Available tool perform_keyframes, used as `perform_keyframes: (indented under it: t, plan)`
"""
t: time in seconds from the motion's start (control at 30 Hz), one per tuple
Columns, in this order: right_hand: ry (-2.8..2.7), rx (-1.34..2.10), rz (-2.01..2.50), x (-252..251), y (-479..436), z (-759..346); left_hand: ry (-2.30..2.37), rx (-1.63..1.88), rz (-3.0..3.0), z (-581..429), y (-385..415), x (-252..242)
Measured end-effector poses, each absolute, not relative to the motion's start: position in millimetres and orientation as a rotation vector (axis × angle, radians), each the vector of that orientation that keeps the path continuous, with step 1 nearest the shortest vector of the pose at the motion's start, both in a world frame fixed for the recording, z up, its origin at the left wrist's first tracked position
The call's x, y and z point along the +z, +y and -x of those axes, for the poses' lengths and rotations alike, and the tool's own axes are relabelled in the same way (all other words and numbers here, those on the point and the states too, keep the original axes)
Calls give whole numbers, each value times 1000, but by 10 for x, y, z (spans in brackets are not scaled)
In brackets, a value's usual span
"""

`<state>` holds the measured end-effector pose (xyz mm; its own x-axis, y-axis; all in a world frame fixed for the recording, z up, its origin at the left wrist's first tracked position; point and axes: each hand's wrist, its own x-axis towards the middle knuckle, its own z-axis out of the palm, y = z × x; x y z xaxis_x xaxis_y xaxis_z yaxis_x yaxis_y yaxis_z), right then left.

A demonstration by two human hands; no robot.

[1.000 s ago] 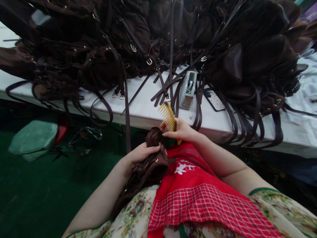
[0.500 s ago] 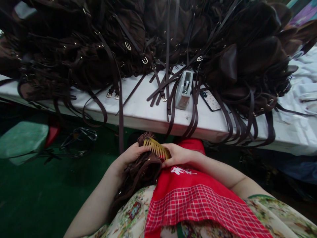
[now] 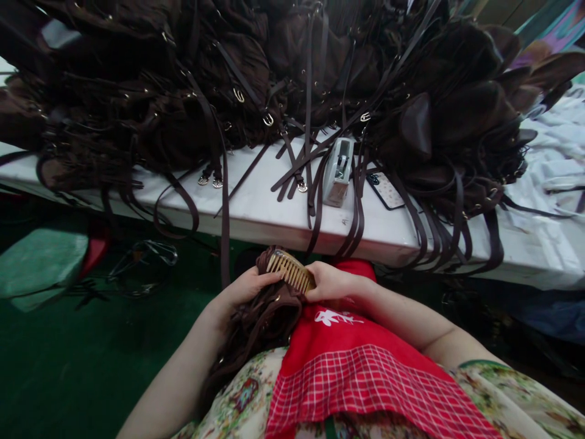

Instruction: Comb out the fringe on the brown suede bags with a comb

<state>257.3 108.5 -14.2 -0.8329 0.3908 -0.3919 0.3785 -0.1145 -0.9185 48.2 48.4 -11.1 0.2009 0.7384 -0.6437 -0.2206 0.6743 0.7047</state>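
A yellowish wide-toothed comb is gripped at its right end by my right hand. Its teeth point down toward me, over a dark brown bag with small metal eyelets. My left hand is closed on the gathered brown material of that bag, thumb near the comb's teeth. The bag rests against my lap, left of the red apron. Part of the bag is hidden under my left wrist and forearm.
A white table ahead bears a large heap of dark brown bags, with straps and buckles hanging over its edge. On it lie a grey tape dispenser and a phone in a patterned case. A green-covered object stands at left.
The comb has tilted slightly in my right hand, and its teeth now catch the light differently. My left hand keeps hold of the bag. The view has shifted a little.
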Motion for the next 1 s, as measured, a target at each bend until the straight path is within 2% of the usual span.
perform_keyframes:
  t: [0.17,0.37,0.57,0.8,1.0]
  plan:
    - [-1752,2104,937,-175,1221,-2531,1070,666,-619,-470,491,-112]
    - [-1730,2026,1034,-88,1342,-2363,937,613,-603,-530,529,-66]
    - [-1789,2032,995,-177,1393,-2129,653,389,-1032,-659,607,49]
    - [-1719,1649,1033,-37,1512,-2341,722,555,-926,-604,573,-88]
    - [-1735,1819,1145,-91,1283,-2678,786,675,-836,-486,544,-150]
